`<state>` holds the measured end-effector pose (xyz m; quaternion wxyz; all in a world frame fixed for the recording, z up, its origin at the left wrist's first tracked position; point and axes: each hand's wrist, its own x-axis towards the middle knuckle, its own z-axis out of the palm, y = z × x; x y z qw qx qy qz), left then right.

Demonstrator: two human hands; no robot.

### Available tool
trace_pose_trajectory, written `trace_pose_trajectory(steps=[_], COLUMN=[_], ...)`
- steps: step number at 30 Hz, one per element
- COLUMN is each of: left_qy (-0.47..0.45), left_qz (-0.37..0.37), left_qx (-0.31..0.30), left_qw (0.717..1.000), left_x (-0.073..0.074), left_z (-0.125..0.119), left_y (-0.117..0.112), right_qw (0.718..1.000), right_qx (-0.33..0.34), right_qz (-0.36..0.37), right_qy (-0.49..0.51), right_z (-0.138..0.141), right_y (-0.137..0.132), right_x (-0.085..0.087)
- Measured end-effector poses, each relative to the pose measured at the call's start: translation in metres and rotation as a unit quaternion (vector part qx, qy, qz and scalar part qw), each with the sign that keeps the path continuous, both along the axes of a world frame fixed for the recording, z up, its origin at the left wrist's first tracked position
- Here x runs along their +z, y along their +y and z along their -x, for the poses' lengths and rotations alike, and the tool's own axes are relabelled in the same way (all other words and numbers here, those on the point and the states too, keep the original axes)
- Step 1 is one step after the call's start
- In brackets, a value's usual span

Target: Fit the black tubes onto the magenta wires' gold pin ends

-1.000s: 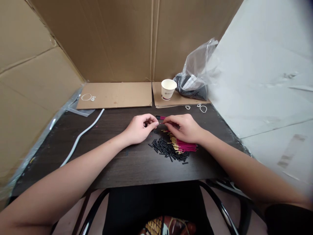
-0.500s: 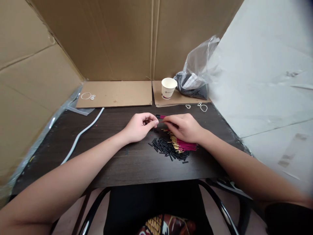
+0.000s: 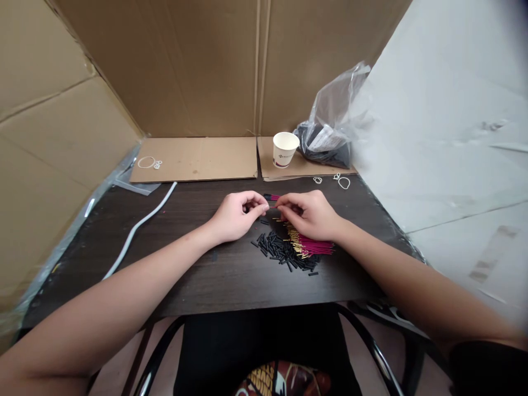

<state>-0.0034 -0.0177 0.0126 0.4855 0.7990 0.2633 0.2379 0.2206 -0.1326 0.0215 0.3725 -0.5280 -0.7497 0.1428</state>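
Observation:
My left hand point(image 3: 241, 215) and my right hand point(image 3: 309, 213) face each other over the table, fingertips pinched and a small gap apart. A thin magenta wire point(image 3: 273, 207) spans that gap, its right part in my right fingertips. Whatever my left fingertips pinch at its other end is hidden. Below my right hand lies a bundle of magenta wires point(image 3: 315, 245) with gold-coloured ends. A heap of short black tubes point(image 3: 277, 250) spreads beside and in front of it. Just behind my fingertips are a few magenta wires with black ends point(image 3: 270, 197).
Cardboard sheets point(image 3: 198, 159) lie along the back, with a paper cup point(image 3: 284, 149) and a clear bag of black pieces point(image 3: 325, 146) on the right one. Rubber bands point(image 3: 344, 182) lie near the bag. A pale cable point(image 3: 142, 223) runs across the table's left side.
My fingertips have drawn slightly apart, and more of the thin magenta wire shows between them. The heap and the bundle look the same.

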Motion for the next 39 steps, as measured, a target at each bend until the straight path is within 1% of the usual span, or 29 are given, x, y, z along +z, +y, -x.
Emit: trace_pose_trajectory(steps=[5,7,9,13,15,21,28,33,36,39], left_qy=[-0.005,-0.003,-0.001,0.003,0.002,-0.003,0.003,-0.018,-0.015,0.015], left_qz=[-0.013,-0.016,-0.009,0.019,0.022,0.010,0.016,-0.024,-0.081,-0.146], left_qx=[0.000,0.000,0.000,-0.003,-0.007,-0.008,-0.013,0.016,0.040,0.043], left_qw=[1.000,1.000,1.000,1.000,1.000,1.000,1.000,0.999,0.996,0.988], left_x=[-0.001,-0.001,0.000,0.002,0.003,0.003,0.001,-0.002,-0.002,-0.001], left_z=[0.000,0.000,0.000,0.000,-0.001,0.000,-0.001,0.000,0.002,0.003], left_y=[-0.001,-0.001,0.000,0.000,0.001,0.000,0.000,0.002,0.004,0.006], right_qw=[0.997,0.996,0.998,0.999,0.997,0.994,0.993,0.996,0.994,0.992], right_qx=[-0.008,-0.011,-0.008,0.005,0.010,0.010,0.015,-0.020,-0.038,-0.044], right_qz=[0.064,0.070,0.047,-0.045,-0.071,-0.083,-0.092,-0.045,-0.050,-0.049], right_qy=[0.045,0.051,0.040,-0.019,-0.042,-0.071,-0.067,-0.075,-0.091,-0.112], right_z=[0.003,0.003,0.002,0.000,-0.001,-0.003,-0.002,-0.007,-0.011,-0.014], right_y=[0.000,0.001,0.001,0.003,0.003,0.003,0.004,0.005,0.010,0.016], right_x=[0.001,0.000,-0.002,-0.006,-0.008,-0.011,-0.011,-0.008,-0.008,-0.011])
